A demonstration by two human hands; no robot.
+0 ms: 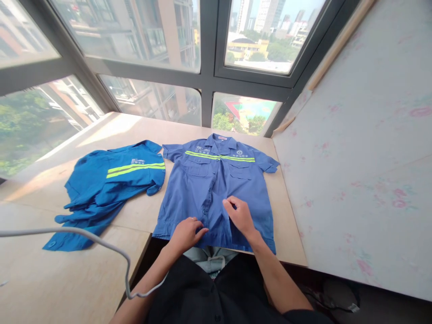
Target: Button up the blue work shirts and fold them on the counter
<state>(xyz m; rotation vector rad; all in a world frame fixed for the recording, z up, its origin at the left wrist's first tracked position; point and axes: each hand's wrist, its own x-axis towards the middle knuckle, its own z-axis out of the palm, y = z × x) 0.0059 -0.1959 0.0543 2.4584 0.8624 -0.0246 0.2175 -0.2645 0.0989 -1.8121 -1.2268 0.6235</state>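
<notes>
A blue short-sleeved work shirt with a yellow-green reflective stripe lies flat, front up, on a wooden table, collar toward the window. My left hand rests on the shirt's lower hem beside the button placket, fingers curled and pinching the fabric. My right hand lies on the lower front panel just right of the placket, fingers bent and pressing the cloth. A second, brighter blue shirt with the same stripe lies crumpled to the left, apart from both hands.
A white cable loops across the near left of the table. Large windows stand behind the table. A pale floral wall borders the table's right edge. A gap in the table opens in front of me.
</notes>
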